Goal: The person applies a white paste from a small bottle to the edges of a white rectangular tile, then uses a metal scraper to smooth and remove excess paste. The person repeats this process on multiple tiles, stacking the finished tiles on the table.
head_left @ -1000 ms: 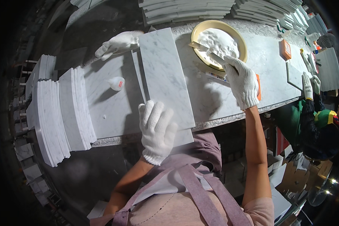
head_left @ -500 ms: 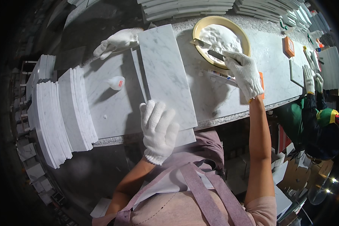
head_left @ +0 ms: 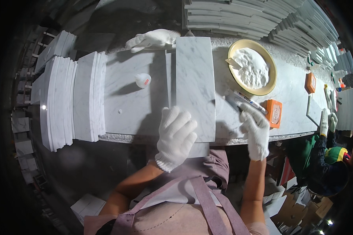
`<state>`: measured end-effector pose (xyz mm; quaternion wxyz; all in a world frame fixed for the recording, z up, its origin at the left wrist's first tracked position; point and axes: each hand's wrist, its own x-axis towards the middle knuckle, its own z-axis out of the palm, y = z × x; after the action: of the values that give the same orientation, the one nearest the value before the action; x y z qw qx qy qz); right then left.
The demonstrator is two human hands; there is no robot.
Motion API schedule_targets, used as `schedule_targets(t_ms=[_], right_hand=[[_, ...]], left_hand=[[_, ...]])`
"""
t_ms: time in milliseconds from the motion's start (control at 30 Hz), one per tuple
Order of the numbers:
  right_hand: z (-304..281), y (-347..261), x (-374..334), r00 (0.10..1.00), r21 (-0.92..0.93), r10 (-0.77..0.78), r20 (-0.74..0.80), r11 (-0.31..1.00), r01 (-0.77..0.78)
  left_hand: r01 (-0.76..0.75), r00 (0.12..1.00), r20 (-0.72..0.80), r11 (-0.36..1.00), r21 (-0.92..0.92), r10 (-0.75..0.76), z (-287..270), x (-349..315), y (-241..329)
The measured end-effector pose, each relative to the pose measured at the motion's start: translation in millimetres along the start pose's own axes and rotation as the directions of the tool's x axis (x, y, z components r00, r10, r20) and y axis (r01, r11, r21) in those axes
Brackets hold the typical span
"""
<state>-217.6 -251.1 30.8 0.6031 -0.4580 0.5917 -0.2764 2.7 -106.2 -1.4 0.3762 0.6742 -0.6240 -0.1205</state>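
A grey-white marble tile (head_left: 195, 78) lies lengthwise before me, raised on other pieces and jutting past the table's front edge. My left hand (head_left: 177, 135), in a white knit glove, rests at its near left corner with fingers stretched forward and slightly bent. My right hand (head_left: 256, 131), gloved too, is closed round a putty knife (head_left: 233, 101); its blade is blurred and points toward the tile. Beyond it stands a cream bowl (head_left: 273, 78) of white powder or paste (head_left: 252, 67), with another flat blade (head_left: 233, 64) stuck in at the left.
A marker (head_left: 250, 102) and an orange box (head_left: 274, 113) lie near my right hand. Left of the tile are a small white bottle (head_left: 143, 80) and a loose glove (head_left: 155, 39). Tile stacks (head_left: 60, 98) stand at left and far back (head_left: 231, 17). A co-worker's gloved hands (head_left: 324, 122) work at right.
My right hand has drawn back from the bowl toward me, bringing the putty knife near the tile's right side. My left hand stays by the tile's near corner. The view has shifted.
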Motion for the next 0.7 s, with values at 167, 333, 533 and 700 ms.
schedule_targets(t_ms=[167, 333, 533, 700], right_hand=[[31, 19, -29, 0.995, 0.061, 0.009, 0.099, 0.998, -0.015], [46, 24, -44, 0.991, -0.058, -0.046, 0.125, 0.997, 0.054], [51, 32, -59, 0.977, -0.205, -0.184, 0.104, 0.958, 0.202], [62, 42, -58, 0.883, -0.396, -0.453, 0.12, 0.794, 0.461]], left_hand=[[-0.219, 0.951, -0.227, 0.976, -0.012, 0.21, 3, -1, -6], [-0.272, 0.96, -0.099, 0.956, -0.11, 0.262, -6, -10, -8], [-0.229, 0.973, -0.05, 0.968, -0.102, 0.225, -3, -20, -9], [-0.319, 0.942, -0.141, 0.943, -0.099, 0.304, 3, -16, -14]])
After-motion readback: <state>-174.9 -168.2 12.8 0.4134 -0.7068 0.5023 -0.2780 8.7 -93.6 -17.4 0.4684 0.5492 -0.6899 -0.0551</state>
